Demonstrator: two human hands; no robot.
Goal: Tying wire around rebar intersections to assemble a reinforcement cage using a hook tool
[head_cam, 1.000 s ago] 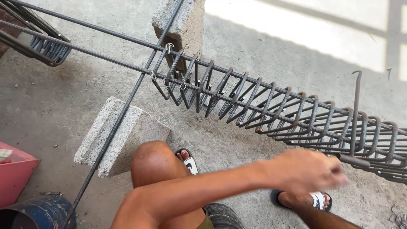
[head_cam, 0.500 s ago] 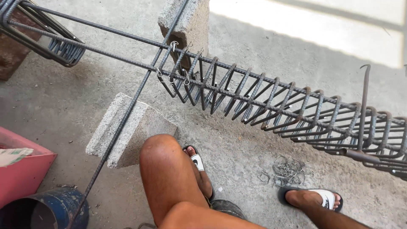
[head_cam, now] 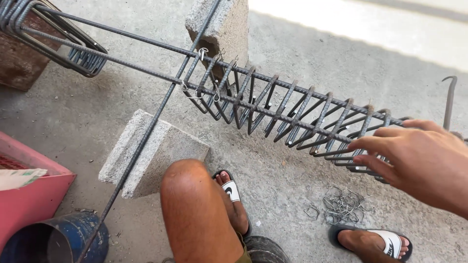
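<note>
Head | right hand open over rebar stirrups | red crate left

One package shows — a folded paper sack, off-white with a green edge, lying at the far left on the rim of the red bin. No labels, signs or screens.

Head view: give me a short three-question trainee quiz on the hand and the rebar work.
1. True or false: the right hand is closed around the hooked steel tying tool.
2. What lies on the concrete floor between the two sandalled feet?
3. The long ribbed steel bars rest on: A) grey concrete blocks B) the blue metal drum.

Key: 1 false, fingers spread over the grey steel stirrups; 2 loose wire ties; 3 A.
</note>
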